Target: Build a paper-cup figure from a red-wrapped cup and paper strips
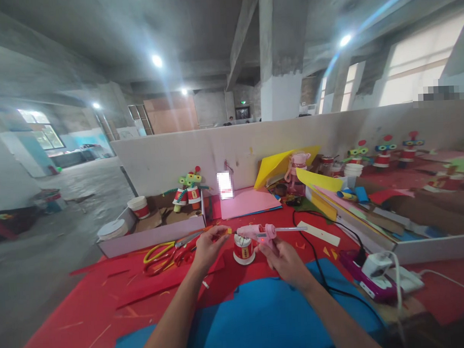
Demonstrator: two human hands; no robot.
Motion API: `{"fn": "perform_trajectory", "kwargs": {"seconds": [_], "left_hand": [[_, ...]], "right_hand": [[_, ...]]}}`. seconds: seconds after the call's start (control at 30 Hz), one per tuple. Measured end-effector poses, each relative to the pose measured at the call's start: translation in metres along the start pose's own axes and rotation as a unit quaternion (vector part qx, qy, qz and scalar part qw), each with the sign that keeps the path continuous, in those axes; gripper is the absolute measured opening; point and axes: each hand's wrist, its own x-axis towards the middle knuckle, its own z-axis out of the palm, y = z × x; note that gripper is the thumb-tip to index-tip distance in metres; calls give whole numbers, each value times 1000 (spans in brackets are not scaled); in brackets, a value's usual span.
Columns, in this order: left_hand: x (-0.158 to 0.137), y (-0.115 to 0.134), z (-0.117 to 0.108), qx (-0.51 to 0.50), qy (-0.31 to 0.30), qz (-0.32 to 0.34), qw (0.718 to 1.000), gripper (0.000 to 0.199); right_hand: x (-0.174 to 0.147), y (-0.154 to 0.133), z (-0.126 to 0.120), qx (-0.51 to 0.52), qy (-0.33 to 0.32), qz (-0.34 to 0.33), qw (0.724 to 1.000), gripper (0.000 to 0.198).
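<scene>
My right hand [282,258] is wrapped round the handle of a pink hot glue gun [257,233], whose small red light is lit. A clear glue stick [293,228] pokes out of its back end. Level with the nozzle, my left hand [210,247] pinches a small yellow piece [229,231], close to the tip; whether they touch I cannot tell. Below the gun a red-and-white paper cup [244,252] stands upside down on the red table, its top partly covered by the gun. Blue sheets [260,315] lie under my forearms.
Scissors [160,252] with yellow and red handles lie at left. Behind them, a white box [154,236] holds cup figures [187,193]. A black cord [314,257] runs to a purple power strip [367,276]. At right stands a box [405,249] of paper scraps. A partition [178,155] closes off the back.
</scene>
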Motion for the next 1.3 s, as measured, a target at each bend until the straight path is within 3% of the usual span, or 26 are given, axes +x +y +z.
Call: {"fn": "perform_trajectory", "kwargs": {"seconds": [0.37,0.8,1.3], "left_hand": [[1,-7,0,-18,-36,20,999,27],[0,-1,-1,49,-43,43,997,24],[-1,0,-2,63,-53,46,996,24]], "right_hand": [[-2,3,2,8,19,-32,999,52],[-3,12,4,27,15,-35,999,44],[-3,9,5,-22,20,-35,999,43]]}}
